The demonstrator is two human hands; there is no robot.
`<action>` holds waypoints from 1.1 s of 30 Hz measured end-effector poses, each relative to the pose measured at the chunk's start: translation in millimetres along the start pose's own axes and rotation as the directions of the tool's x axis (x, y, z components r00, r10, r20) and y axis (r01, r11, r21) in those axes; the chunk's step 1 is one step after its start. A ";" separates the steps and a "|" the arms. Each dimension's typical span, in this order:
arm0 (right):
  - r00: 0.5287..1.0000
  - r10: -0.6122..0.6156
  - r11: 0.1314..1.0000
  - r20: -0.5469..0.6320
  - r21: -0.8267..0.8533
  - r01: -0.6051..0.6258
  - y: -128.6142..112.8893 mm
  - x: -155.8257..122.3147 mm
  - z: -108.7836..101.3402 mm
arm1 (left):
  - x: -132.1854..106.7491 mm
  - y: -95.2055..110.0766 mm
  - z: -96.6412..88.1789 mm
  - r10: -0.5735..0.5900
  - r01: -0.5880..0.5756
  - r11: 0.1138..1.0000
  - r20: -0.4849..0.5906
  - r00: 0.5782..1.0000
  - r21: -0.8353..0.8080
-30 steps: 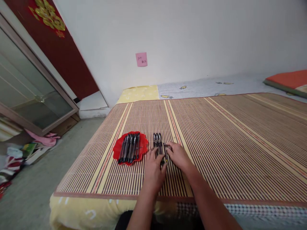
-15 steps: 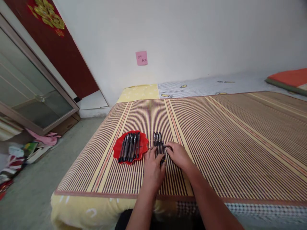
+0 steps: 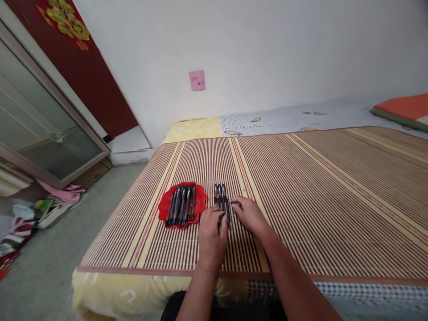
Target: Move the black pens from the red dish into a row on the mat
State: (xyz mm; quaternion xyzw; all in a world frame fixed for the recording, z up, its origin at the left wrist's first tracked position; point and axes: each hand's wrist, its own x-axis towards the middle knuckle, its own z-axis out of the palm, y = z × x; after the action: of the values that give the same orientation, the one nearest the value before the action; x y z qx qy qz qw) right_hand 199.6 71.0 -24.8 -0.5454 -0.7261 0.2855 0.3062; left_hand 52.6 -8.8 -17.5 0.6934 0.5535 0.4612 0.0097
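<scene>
Several black pens point(image 3: 220, 191) lie side by side on the striped mat, pointing away from me. My left hand point(image 3: 213, 232) is at their near left side, fingers bent and thumb apart from them; it covers part of the pens' lower ends, and no pen is lifted. Just right of the row rests my right hand point(image 3: 249, 214), its fingers loosely curled with a gap to the thumb and nothing visible in them. To the left, a red scalloped plate point(image 3: 163, 206) carries several more black pens point(image 3: 181, 205) laid lengthwise.
The striped mat point(image 3: 301, 200) covers a bed that has yellow and checked bedding point(image 3: 194, 129). Behind it stands a white wall with a pink note point(image 3: 197, 80). An orange folded item point(image 3: 404, 107) lies at far right. Clothes point(image 3: 20, 223) are on the floor at left.
My left hand has drawn slightly back and left, its fingers more bent. My right hand has shifted a little away from the pens. The plate and its pens stay put.
</scene>
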 end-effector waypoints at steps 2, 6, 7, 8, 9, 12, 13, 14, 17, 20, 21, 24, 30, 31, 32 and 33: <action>0.999 0.006 0.999 -0.045 0.043 -0.004 3.1 0.7 0.0 | 0.7 4.0 -4.6 -0.003 0.004 1.000 -0.134 0.991 0.011; 0.982 0.024 0.995 -0.186 0.096 -0.006 5.6 1.2 -6.7 | -1.8 8.4 -10.4 -0.014 0.030 0.998 -0.238 0.971 0.061; 0.975 0.027 0.994 -0.221 0.106 -0.003 5.4 1.3 -9.4 | -2.7 9.2 -10.7 -0.006 0.023 0.997 -0.237 0.971 0.068; 0.966 0.035 0.992 -0.255 0.123 -0.004 5.0 1.4 -12.3 | -3.5 9.9 -10.7 0.004 0.014 0.997 -0.232 0.973 0.075; 0.957 0.052 0.989 -0.286 0.150 -0.009 4.8 1.6 -15.0 | -4.0 10.6 -10.4 0.010 0.008 0.997 -0.224 0.974 0.079; 0.920 0.140 0.966 -0.366 0.255 -0.045 4.8 2.7 -21.1 | -2.8 11.8 -11.0 0.011 0.007 0.996 -0.203 0.979 0.092; 0.907 0.165 0.956 -0.388 0.288 -0.051 4.9 3.1 -22.3 | -1.1 11.2 -12.6 0.010 0.010 0.995 -0.201 0.980 0.098; 0.895 0.186 0.947 -0.406 0.317 -0.053 4.9 3.4 -23.3 | 1.3 9.5 -15.3 0.004 0.017 0.994 -0.203 0.979 0.104; 0.880 0.229 0.923 -0.416 0.381 -0.060 3.3 3.3 -25.6 | 11.8 -3.0 -29.5 -0.072 0.106 0.985 -0.236 0.969 0.134; 0.883 0.245 0.912 -0.400 0.405 -0.069 0.2 2.2 -26.9 | 22.2 -25.2 -46.2 -0.188 0.262 0.930 -0.278 0.942 0.256; 0.883 0.244 0.911 -0.400 0.406 -0.068 -0.7 1.7 -27.0 | 24.4 -33.0 -50.3 -0.222 0.306 0.899 -0.277 0.935 0.313; 0.882 0.234 0.917 -0.409 0.395 -0.060 -1.7 1.0 -26.8 | 26.6 -51.5 -55.9 -0.304 0.384 0.807 -0.243 0.921 0.449; 0.891 0.200 0.930 -0.408 0.367 -0.041 2.7 3.9 -25.2 | 24.8 -59.3 -50.8 -0.416 0.418 0.673 -0.154 0.896 0.610; 0.891 0.203 0.927 -0.407 0.373 -0.041 3.4 4.8 -24.6 | 25.0 -59.2 -50.6 -0.429 0.424 0.666 -0.150 0.891 0.614; 0.893 0.205 0.923 -0.402 0.383 -0.039 3.8 5.5 -24.0 | 25.6 -58.9 -50.9 -0.437 0.434 0.666 -0.155 0.886 0.607; 0.896 0.206 0.918 -0.394 0.394 -0.037 3.8 6.1 -23.5 | 26.4 -58.2 -51.8 -0.438 0.446 0.672 -0.168 0.883 0.591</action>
State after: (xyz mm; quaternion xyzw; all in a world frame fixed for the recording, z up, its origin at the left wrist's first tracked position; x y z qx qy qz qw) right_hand 218.5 79.6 -11.6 -0.5707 -0.5364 0.3116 0.5380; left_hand -26.3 8.4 -1.6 0.5005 0.8236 0.2440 -0.1082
